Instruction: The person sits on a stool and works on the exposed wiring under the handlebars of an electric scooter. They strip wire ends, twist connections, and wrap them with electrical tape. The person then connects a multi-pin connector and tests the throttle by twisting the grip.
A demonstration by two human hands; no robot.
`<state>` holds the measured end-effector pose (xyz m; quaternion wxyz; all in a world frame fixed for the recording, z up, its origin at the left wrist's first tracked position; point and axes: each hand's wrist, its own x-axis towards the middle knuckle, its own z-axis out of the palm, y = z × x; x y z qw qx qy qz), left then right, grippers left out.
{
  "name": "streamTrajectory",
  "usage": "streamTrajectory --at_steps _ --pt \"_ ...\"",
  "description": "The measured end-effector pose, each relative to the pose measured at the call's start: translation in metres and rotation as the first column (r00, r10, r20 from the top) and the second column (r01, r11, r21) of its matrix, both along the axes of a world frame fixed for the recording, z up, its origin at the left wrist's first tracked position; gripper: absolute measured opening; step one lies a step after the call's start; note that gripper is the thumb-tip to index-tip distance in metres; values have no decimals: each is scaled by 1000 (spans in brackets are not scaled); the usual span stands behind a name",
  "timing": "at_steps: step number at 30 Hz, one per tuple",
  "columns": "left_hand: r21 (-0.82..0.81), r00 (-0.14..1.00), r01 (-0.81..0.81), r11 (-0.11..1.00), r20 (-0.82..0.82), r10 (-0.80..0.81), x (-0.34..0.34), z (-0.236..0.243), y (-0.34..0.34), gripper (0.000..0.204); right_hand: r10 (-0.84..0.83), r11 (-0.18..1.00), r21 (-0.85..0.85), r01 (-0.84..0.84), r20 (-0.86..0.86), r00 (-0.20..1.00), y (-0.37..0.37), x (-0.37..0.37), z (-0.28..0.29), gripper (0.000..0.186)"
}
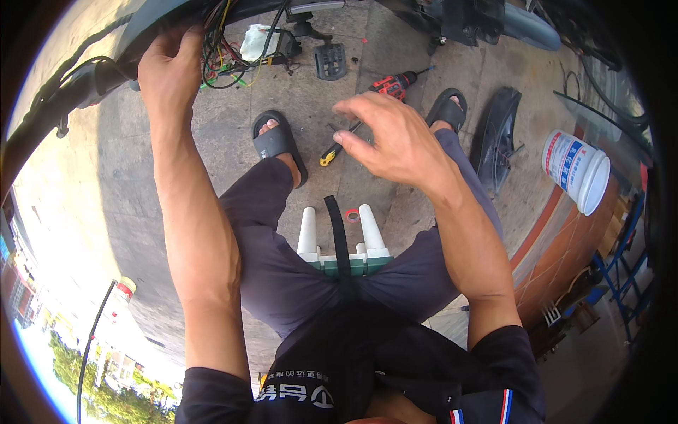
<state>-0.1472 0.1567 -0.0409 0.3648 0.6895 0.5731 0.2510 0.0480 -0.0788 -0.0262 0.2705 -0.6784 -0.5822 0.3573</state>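
Observation:
At the upper left my left hand (169, 74) reaches up to a dark curved vehicle part (148, 28), its thumb beside a bundle of coloured wires (224, 46). Its fingertips are partly lost against the dark part, so what they grip cannot be made out. My right hand (388, 134) hovers over the ground in the middle, thumb and fingers apart, with nothing plainly held. Just below its thumb, a hand tool with a yellow-and-black handle (329, 155) lies on the paving. A red-and-black power drill (394, 85) rests beyond the fingers, partly hidden by them.
A pedal (330, 61) and a white bag-like piece (258, 42) are near the wires. To the right are a black fender-like part (496, 134) and a white bucket (575, 169). Between my legs stands a green-and-white stool (364, 265), with a red tape roll (352, 215) near it.

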Motion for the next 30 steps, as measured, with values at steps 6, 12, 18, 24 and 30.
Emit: streamTrajectory --at_steps 6,12,18,24,30 --pt "-378 962 192 906 -109 -250 0 11 -14 41 -43 999 23 43 -22 999 1 2 2 36" --pt "-609 913 251 752 -108 -393 18 13 -28 56 -53 998 30 54 -26 998 4 3 5 35" --pt "-603 846 275 749 -219 -486 13 25 -20 35 -68 997 42 69 -26 997 8 7 0 36" --pt "-540 873 306 784 -170 -458 0 39 -24 32 -107 994 4 107 -72 992 23 -5 -12 36" --pt "-568 881 344 748 -80 -466 0 36 -27 32 -381 910 -169 379 -704 600 92 -51 -41 47"
